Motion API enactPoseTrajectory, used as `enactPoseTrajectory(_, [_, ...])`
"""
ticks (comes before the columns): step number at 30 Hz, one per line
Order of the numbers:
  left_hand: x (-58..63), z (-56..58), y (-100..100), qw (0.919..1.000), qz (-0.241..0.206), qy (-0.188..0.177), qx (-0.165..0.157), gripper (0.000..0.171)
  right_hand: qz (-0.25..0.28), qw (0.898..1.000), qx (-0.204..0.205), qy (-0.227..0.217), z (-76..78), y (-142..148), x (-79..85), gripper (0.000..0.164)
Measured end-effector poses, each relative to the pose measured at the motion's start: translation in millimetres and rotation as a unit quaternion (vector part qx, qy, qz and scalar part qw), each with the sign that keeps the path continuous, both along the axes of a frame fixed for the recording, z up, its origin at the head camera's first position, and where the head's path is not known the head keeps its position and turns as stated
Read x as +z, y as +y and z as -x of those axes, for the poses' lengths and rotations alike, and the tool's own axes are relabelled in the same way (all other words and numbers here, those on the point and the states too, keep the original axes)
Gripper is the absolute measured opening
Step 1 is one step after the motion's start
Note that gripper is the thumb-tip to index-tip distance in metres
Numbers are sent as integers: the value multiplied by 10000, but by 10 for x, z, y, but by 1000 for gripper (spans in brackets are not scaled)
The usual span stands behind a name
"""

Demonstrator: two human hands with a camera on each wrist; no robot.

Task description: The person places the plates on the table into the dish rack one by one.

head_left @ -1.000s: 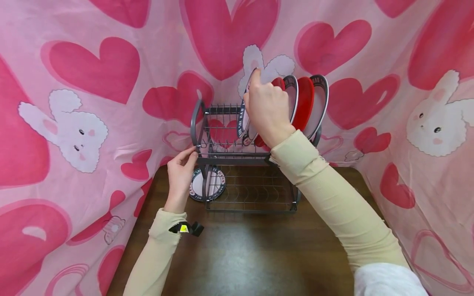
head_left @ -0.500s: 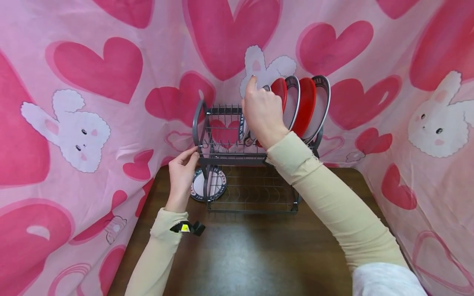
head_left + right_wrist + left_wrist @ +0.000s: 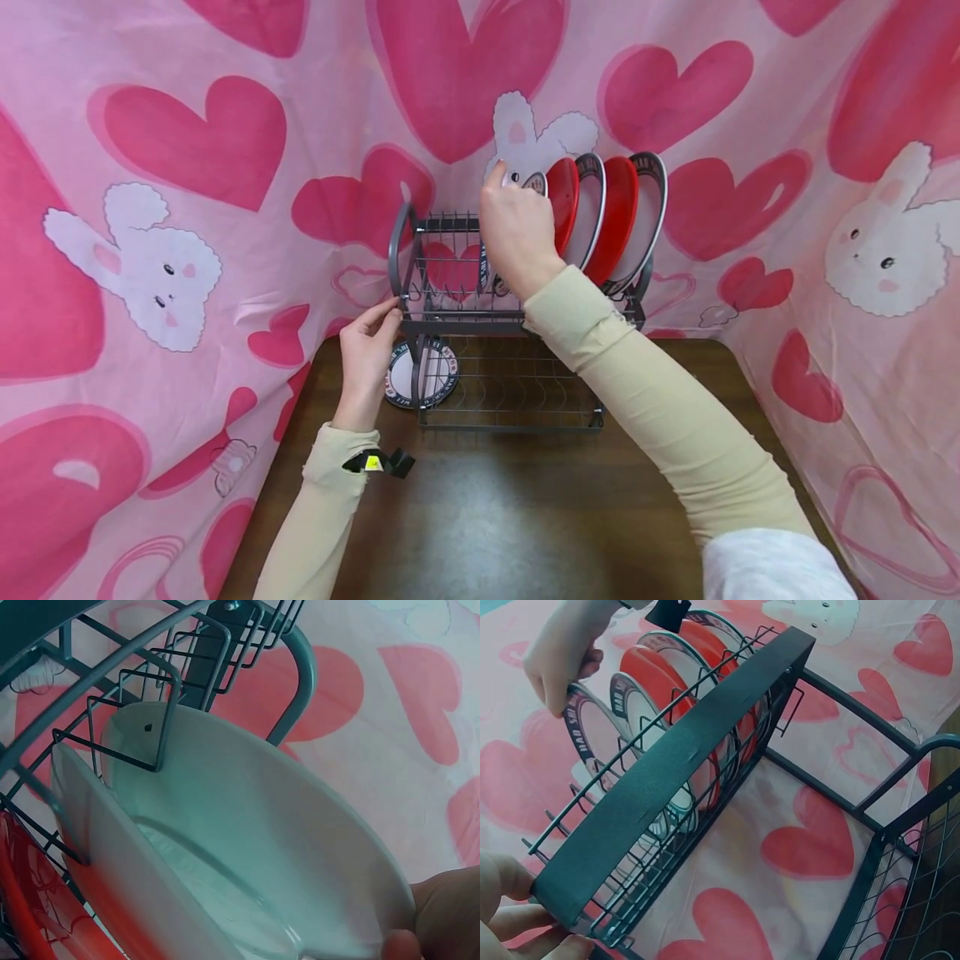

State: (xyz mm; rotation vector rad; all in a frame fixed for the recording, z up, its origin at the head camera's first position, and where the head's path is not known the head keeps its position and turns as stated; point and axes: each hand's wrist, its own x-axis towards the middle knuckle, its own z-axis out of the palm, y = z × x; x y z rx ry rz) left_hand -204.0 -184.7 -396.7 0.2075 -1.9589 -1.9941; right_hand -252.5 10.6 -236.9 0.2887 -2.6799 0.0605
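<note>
In the head view my right hand (image 3: 517, 237) holds the upper edge of a white plate with a dark lettered rim (image 3: 571, 735), standing in the upper tier of a dark metal dish rack (image 3: 465, 327). The thumb and fingers pinch that plate at its edge in the right wrist view, where its pale underside (image 3: 262, 802) shows. Most of it is behind the hand in the head view. My left hand (image 3: 366, 358) grips the rack's front left corner between thumb and fingers. To the right of the held plate, red plates (image 3: 611, 218) and white, dark-rimmed plates (image 3: 651, 196) stand upright in a row.
A round plate with a lettered rim (image 3: 401, 375) lies at the lower left of the rack, partly behind its post. The lower wire tier (image 3: 517, 400) is above the brown wooden table (image 3: 480, 517). Pink heart-and-rabbit cloth (image 3: 195, 250) surrounds the table at back and sides.
My right hand has moved left and slightly down with the edge of the plate, uncovering more of the plates to its right. My left hand stays on the rack corner.
</note>
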Motion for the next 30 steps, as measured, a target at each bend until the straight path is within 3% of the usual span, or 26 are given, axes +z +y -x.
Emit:
enactPoseTrajectory(25, [-16, 48, 2, 9996, -267, -86, 69, 29, -271, 9993, 2, -273, 105, -47, -38, 59])
enactPoseTrajectory(30, [-34, 59, -1, 9995, -298, -34, 56, 29, -96, 9991, 19, -411, 110, -13, -39, 60])
